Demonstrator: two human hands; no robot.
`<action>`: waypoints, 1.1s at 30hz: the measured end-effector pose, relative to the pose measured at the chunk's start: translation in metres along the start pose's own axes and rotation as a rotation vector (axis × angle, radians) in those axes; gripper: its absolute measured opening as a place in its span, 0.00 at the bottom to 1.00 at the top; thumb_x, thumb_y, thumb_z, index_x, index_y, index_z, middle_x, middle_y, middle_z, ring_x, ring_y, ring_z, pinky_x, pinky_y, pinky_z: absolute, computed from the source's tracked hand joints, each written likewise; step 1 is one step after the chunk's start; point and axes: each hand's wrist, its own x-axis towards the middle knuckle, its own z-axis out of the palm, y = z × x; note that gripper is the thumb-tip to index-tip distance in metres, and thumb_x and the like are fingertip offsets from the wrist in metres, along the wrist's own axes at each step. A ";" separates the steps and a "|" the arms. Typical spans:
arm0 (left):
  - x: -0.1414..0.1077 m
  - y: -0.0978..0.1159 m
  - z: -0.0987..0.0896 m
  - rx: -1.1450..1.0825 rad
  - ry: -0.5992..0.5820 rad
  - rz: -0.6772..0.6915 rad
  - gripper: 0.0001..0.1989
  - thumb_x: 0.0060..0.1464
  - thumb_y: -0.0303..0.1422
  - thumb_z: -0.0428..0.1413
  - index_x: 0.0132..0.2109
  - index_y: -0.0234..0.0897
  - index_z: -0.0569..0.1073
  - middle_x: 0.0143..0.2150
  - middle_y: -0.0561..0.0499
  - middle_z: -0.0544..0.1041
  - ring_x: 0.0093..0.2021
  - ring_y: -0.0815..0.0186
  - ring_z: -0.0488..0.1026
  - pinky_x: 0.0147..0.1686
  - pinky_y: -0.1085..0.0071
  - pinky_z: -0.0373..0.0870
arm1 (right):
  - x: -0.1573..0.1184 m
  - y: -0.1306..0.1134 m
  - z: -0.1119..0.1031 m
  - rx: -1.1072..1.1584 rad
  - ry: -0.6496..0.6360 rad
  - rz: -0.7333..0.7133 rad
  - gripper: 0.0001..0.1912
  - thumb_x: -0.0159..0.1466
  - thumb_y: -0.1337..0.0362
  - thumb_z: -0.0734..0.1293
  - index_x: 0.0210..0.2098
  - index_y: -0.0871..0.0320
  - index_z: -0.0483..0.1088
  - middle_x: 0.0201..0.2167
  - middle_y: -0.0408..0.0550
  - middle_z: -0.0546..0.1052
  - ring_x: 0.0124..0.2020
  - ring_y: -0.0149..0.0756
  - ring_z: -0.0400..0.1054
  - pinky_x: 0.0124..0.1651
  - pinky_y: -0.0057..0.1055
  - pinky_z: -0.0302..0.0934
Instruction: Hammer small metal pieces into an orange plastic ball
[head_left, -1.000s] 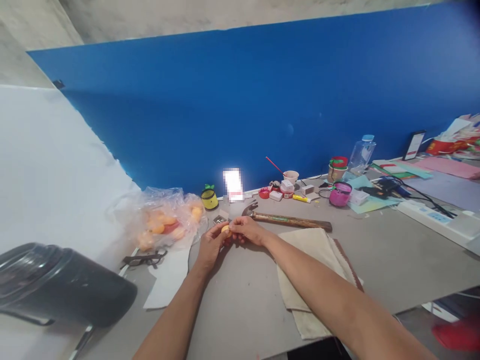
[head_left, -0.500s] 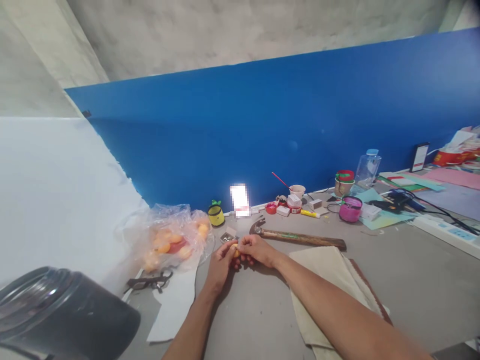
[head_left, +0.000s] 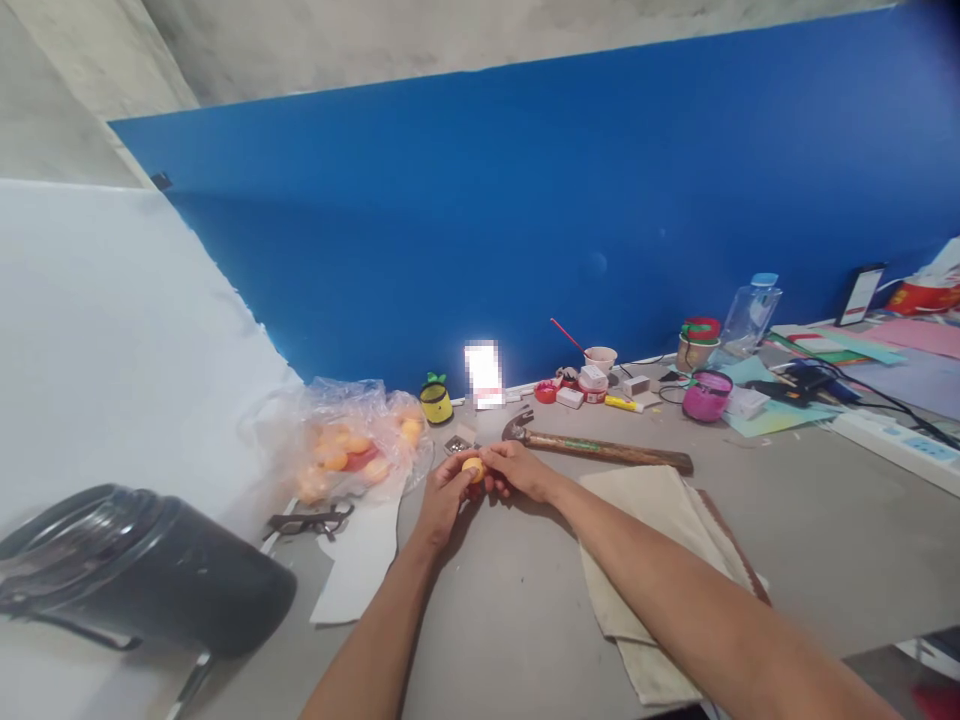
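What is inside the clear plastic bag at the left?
Through the plastic bag, several rounded orange things and something red show. Anything beneath them is covered, so not visible.

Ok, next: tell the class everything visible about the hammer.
The hammer has a dark, metal-looking head with a curved claw and a brown handle that looks like worn wood, with a green marking on it. It lies on the grey table, head toward the picture's left, just beyond the right hand, the handle running rightward beyond the folded cloth. No hand grips it; whether its end touches the cloth is unclear.
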 end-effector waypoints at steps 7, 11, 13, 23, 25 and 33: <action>-0.003 0.006 0.004 0.074 0.068 -0.077 0.25 0.44 0.37 0.68 0.51 0.37 0.79 0.32 0.54 0.79 0.26 0.68 0.71 0.26 0.73 0.66 | -0.002 -0.011 -0.001 -0.269 0.234 -0.098 0.23 0.67 0.43 0.67 0.27 0.56 0.69 0.23 0.44 0.75 0.23 0.31 0.64 0.30 0.29 0.60; -0.004 0.007 0.006 0.067 0.116 -0.054 0.25 0.44 0.36 0.67 0.52 0.38 0.79 0.35 0.54 0.79 0.26 0.70 0.70 0.27 0.73 0.67 | -0.006 -0.027 -0.023 -0.868 0.641 -0.180 0.14 0.71 0.58 0.63 0.34 0.56 0.74 0.33 0.50 0.80 0.38 0.40 0.72 0.45 0.34 0.63; -0.005 0.009 0.006 0.068 0.109 -0.064 0.22 0.44 0.36 0.67 0.49 0.38 0.80 0.35 0.53 0.79 0.27 0.69 0.71 0.28 0.73 0.68 | -0.009 -0.032 -0.038 -1.119 0.599 -0.120 0.09 0.68 0.64 0.65 0.44 0.57 0.77 0.46 0.56 0.81 0.49 0.45 0.72 0.51 0.37 0.63; -0.004 0.010 0.006 0.051 0.084 -0.081 0.28 0.41 0.32 0.66 0.53 0.37 0.79 0.37 0.52 0.79 0.31 0.68 0.74 0.31 0.72 0.72 | -0.014 -0.025 -0.054 -1.461 0.368 0.132 0.13 0.71 0.62 0.68 0.51 0.62 0.77 0.52 0.65 0.79 0.57 0.55 0.71 0.52 0.43 0.61; -0.004 0.009 0.007 0.065 0.084 -0.079 0.29 0.40 0.32 0.66 0.53 0.38 0.79 0.37 0.53 0.79 0.30 0.68 0.73 0.30 0.72 0.71 | -0.012 -0.025 -0.054 -1.455 0.405 0.105 0.12 0.71 0.62 0.68 0.51 0.61 0.75 0.48 0.62 0.81 0.51 0.52 0.73 0.49 0.41 0.59; 0.000 0.005 0.010 0.070 0.158 -0.076 0.20 0.38 0.32 0.67 0.43 0.38 0.79 0.30 0.55 0.78 0.24 0.69 0.68 0.24 0.72 0.63 | -0.008 -0.031 -0.044 -1.480 0.748 -0.549 0.17 0.77 0.60 0.59 0.54 0.62 0.74 0.42 0.61 0.78 0.45 0.50 0.68 0.48 0.41 0.53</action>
